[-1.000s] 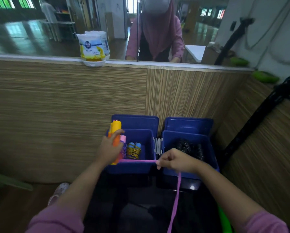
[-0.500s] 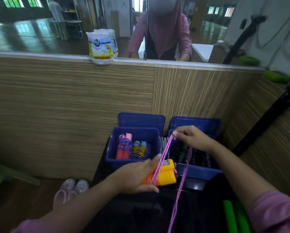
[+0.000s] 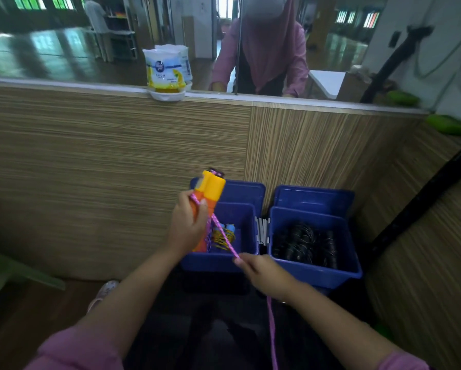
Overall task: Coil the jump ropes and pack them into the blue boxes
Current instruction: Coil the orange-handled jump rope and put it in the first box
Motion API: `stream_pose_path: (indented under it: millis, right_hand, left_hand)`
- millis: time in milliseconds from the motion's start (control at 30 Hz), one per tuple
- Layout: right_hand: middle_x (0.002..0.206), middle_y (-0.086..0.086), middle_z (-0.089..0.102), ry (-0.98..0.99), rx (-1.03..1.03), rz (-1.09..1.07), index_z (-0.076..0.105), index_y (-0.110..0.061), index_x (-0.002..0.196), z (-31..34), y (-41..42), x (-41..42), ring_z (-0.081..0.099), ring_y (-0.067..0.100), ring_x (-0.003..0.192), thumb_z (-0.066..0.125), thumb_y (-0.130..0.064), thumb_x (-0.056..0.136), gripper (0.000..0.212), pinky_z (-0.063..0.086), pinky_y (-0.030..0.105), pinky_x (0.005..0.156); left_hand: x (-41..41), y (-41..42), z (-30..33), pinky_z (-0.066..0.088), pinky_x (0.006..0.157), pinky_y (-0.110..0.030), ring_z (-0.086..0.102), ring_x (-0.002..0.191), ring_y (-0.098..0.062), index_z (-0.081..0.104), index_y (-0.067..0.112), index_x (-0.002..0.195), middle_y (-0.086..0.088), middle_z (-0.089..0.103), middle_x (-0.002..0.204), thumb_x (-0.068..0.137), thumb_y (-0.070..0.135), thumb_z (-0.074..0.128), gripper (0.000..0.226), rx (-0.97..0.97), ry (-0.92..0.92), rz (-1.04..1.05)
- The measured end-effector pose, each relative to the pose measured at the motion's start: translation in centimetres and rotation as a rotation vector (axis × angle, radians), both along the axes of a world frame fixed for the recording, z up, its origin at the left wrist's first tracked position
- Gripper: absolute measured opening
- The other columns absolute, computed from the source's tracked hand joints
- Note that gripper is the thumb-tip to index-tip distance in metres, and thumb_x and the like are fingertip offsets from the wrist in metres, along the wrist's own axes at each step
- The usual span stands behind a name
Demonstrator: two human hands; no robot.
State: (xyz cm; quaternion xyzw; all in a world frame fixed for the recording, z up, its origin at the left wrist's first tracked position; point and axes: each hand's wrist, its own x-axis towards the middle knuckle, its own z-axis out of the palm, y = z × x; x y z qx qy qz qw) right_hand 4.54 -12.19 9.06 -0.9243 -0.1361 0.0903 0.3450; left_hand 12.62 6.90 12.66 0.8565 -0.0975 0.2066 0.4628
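My left hand (image 3: 188,225) grips the two orange and yellow handles (image 3: 209,192) of a jump rope, held upright above the left blue box (image 3: 218,259). A pink rope (image 3: 224,237) runs from the handles down to my right hand (image 3: 262,273), which pinches it; the rest of the rope hangs below my wrist. The left box holds coiled coloured ropes (image 3: 224,235). The right blue box (image 3: 314,273) holds coiled black ropes (image 3: 305,243).
Both boxes stand on a dark surface against a wood-panelled wall (image 3: 117,161) with a mirror above. A white air-freshener pack (image 3: 166,70) sits on the ledge. Black poles (image 3: 421,204) lean at the right. Slippers (image 3: 103,292) lie on the floor at the left.
My left hand turned the handles from lying flat to upright and raised them. My right hand came down from above the right box to the left box's front rim, pulling the rope taut.
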Motion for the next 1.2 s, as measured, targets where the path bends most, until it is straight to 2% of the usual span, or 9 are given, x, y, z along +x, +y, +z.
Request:
stream_pose_path:
  millis: [67, 167, 367, 533, 633, 767, 900, 1000, 1200]
  right_hand:
    - [0.066, 0.003, 0.049, -0.075, -0.092, 0.061, 0.044, -0.019, 0.083, 0.5, 0.7, -0.8, 0.051, 0.028, 0.069, 0.037, -0.035, 0.101, 0.025, 0.036, 0.037, 0.064]
    - [0.082, 0.017, 0.06, -0.174, -0.214, 0.132, 0.051, -0.015, 0.089, 2.4, 1.3, -0.4, 0.056, 0.036, 0.077, 0.038, -0.036, 0.1, 0.027, 0.043, 0.04, 0.065]
    - [0.083, 0.001, 0.063, -0.265, -0.404, 0.156, 0.061, -0.019, 0.102, 6.9, -1.1, 2.5, 0.058, 0.02, 0.08, 0.045, -0.038, 0.097, 0.025, 0.05, 0.037, 0.073]
    - [0.082, -0.002, 0.065, 0.002, -0.119, 0.172, 0.069, -0.019, 0.089, 6.5, -3.7, 4.2, 0.059, 0.014, 0.079, 0.065, -0.033, 0.088, 0.014, 0.049, 0.037, 0.076]
    - [0.087, 0.012, 0.068, 0.124, 0.066, 0.161, 0.071, -0.011, 0.086, 5.8, -5.0, 4.3, 0.062, 0.018, 0.082, 0.073, -0.024, 0.081, 0.014, 0.05, 0.035, 0.078]
    - [0.085, 0.006, 0.068, 0.184, 0.236, 0.123, 0.072, -0.004, 0.09, 5.5, -5.7, 4.1, 0.063, 0.006, 0.078, 0.071, -0.013, 0.083, 0.011, 0.051, 0.02, 0.07]
    - [0.08, 0.013, 0.065, 0.263, 0.412, -0.014, 0.069, 0.0, 0.093, 3.9, -6.3, 4.0, 0.058, 0.012, 0.064, 0.06, -0.007, 0.09, 0.012, 0.046, 0.02, 0.057]
    - [0.059, 0.008, 0.051, 0.265, 0.507, -0.134, 0.064, -0.008, 0.075, 1.8, -5.6, 3.4, 0.044, 0.013, 0.048, 0.049, -0.011, 0.097, 0.027, 0.038, 0.028, 0.051]
    - [0.053, 0.0, 0.039, 0.259, 0.312, -0.134, 0.065, -0.008, 0.095, -0.4, -0.8, 0.7, 0.037, 0.002, 0.036, 0.044, -0.028, 0.101, 0.03, 0.039, 0.02, 0.04]
  left_hand:
    - [0.8, 0.1, 0.0, 0.039, 0.072, -0.036, 0.06, 0.09, -0.037, 0.049, -0.002, 0.11, -0.023, 0.06, 0.099, 0.088, 0.043, 0.042, 0.05, 0.015, 0.063, 0.09]
    - [0.9, 0.3, -1.3, 0.042, 0.071, -0.04, 0.06, 0.093, -0.04, 0.045, 0.005, 0.106, -0.021, 0.057, 0.104, 0.095, 0.041, 0.047, 0.038, 0.286, 0.192, 0.135]
    - [-1.7, 0.6, -3.7, 0.047, 0.081, -0.039, 0.062, 0.103, -0.032, 0.037, 0.009, 0.137, -0.013, 0.057, 0.126, 0.095, 0.05, 0.04, 0.059, 0.706, 0.159, -0.367]
    - [-4.0, -0.5, -3.5, 0.043, 0.098, -0.034, 0.053, 0.12, -0.024, 0.032, 0.009, 0.145, -0.011, 0.05, 0.137, 0.089, 0.06, 0.021, 0.077, 0.79, 0.062, -0.662]
    - [-4.7, -0.7, -3.0, 0.042, 0.091, -0.029, 0.055, 0.11, -0.02, 0.03, 0.012, 0.146, -0.007, 0.053, 0.13, 0.095, 0.054, 0.037, 0.067, 0.736, 0.069, -0.736]
    - [-5.2, -0.8, -3.1, 0.046, 0.09, -0.033, 0.053, 0.111, -0.017, 0.008, 0.028, 0.147, -0.002, 0.047, 0.133, 0.081, 0.073, 0.048, 0.09, 0.776, 0.102, -0.775]
    - [-5.2, -0.8, -2.5, 0.043, 0.075, -0.024, 0.054, 0.1, -0.016, 0.01, 0.045, 0.141, -0.005, 0.043, 0.127, 0.087, 0.065, 0.043, 0.067, 0.719, -0.063, -0.783]
    - [-4.4, -0.7, -1.5, 0.044, 0.072, -0.021, 0.054, 0.092, -0.012, 0.024, 0.046, 0.137, 0.0, 0.043, 0.123, 0.087, 0.06, 0.046, 0.056, 0.434, -0.018, -0.653]
    - [-0.6, -1.0, -1.3, 0.047, 0.086, -0.042, 0.057, 0.108, -0.026, 0.029, 0.039, 0.137, -0.003, 0.048, 0.131, 0.079, 0.067, 0.033, 0.065, 0.149, 0.116, -0.099]
